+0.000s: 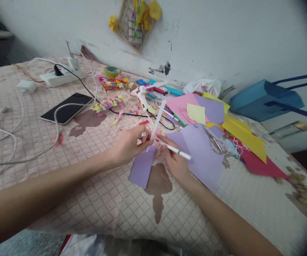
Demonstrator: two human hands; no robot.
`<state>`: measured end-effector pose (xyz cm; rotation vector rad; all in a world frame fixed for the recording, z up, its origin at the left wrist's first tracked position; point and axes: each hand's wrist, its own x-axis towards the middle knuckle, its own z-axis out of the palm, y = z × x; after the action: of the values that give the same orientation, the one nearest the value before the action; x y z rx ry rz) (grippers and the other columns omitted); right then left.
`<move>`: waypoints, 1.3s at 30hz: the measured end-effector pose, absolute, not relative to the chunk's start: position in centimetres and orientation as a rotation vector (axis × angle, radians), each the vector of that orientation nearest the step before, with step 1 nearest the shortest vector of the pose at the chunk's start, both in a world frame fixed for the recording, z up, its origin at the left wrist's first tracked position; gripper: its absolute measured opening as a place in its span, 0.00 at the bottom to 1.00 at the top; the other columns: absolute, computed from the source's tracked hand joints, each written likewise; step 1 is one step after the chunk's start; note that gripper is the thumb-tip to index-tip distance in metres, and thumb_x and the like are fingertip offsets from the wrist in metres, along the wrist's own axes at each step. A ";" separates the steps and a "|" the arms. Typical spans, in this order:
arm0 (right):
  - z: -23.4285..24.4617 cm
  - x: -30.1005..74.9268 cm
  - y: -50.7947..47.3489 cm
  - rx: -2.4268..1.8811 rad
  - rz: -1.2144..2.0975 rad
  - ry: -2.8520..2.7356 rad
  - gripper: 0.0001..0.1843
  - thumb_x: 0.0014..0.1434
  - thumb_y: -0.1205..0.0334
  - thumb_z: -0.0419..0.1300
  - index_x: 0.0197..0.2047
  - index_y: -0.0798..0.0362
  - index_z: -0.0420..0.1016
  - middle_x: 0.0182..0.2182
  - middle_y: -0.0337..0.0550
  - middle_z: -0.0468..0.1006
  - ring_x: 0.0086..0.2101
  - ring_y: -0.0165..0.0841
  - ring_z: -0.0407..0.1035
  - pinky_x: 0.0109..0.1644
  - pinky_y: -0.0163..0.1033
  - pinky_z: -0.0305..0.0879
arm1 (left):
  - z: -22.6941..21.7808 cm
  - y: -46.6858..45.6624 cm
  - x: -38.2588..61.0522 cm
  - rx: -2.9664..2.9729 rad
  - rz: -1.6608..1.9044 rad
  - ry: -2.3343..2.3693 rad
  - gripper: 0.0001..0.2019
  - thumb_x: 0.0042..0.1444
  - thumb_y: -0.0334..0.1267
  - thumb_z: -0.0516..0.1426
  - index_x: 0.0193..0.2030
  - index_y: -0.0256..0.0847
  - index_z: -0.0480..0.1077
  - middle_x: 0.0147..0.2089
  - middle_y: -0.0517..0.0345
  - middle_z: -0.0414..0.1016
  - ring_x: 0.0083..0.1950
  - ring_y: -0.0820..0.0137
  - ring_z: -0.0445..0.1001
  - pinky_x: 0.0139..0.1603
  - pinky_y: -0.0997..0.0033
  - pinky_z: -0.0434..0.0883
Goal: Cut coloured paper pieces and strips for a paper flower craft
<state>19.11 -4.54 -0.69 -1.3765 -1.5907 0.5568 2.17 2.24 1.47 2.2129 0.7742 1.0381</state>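
Note:
My left hand point(130, 144) is closed near the middle of the table, pinching the lower end of a translucent white stick point(158, 119) that points up and away. A short white tube end point(142, 135), perhaps a pen cap, shows between its fingers. In my right hand point(176, 160) is a white pen point(180, 152) with a blue band, its far end close to the left fingertips. A purple paper strip point(142, 169) lies on the tablecloth just below both hands. Behind them rests a white hot glue gun point(142, 97) with its black cord.
Coloured paper sheets point(204, 153) and gold-handled scissors point(216, 142) lie at right, near a blue bag point(265, 99). Toward the left are a tablet point(66, 106), a power strip point(62, 76) and loose white cables. Paper garlands point(107, 104) and green tape point(112, 72) sit at the back.

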 end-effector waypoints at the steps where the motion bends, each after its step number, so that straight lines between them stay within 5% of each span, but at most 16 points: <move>1: -0.6 19.2 -4.4 -1.389 0.570 -1.579 0.12 0.60 0.58 0.50 0.39 0.52 0.73 0.34 0.44 0.74 0.39 0.34 0.68 0.45 0.40 0.62 | 1.5 2.2 2.2 2.212 1.031 0.772 0.12 0.50 0.29 0.56 0.25 0.39 0.54 0.28 0.64 0.69 0.28 0.78 0.66 0.29 0.77 0.63; 7: -1.1 19.2 -3.6 -1.477 0.724 -1.484 0.06 0.55 0.59 0.54 0.30 0.52 0.64 0.20 0.34 0.64 0.21 0.27 0.60 0.24 0.32 0.56 | 1.5 2.2 2.3 2.213 1.046 0.794 0.12 0.50 0.28 0.56 0.25 0.39 0.54 0.28 0.65 0.68 0.27 0.79 0.65 0.29 0.78 0.63; 39: -1.7 19.0 -1.9 -1.514 0.737 -1.541 0.09 0.54 0.57 0.54 0.30 0.53 0.64 0.18 0.34 0.63 0.20 0.27 0.59 0.23 0.33 0.55 | 1.0 2.5 2.2 2.221 1.014 0.794 0.12 0.50 0.31 0.56 0.25 0.39 0.54 0.29 0.63 0.68 0.29 0.77 0.65 0.30 0.76 0.62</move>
<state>19.03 -1.91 -1.72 -1.5138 -1.5413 0.7371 2.16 2.46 0.97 2.2207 0.7942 1.0139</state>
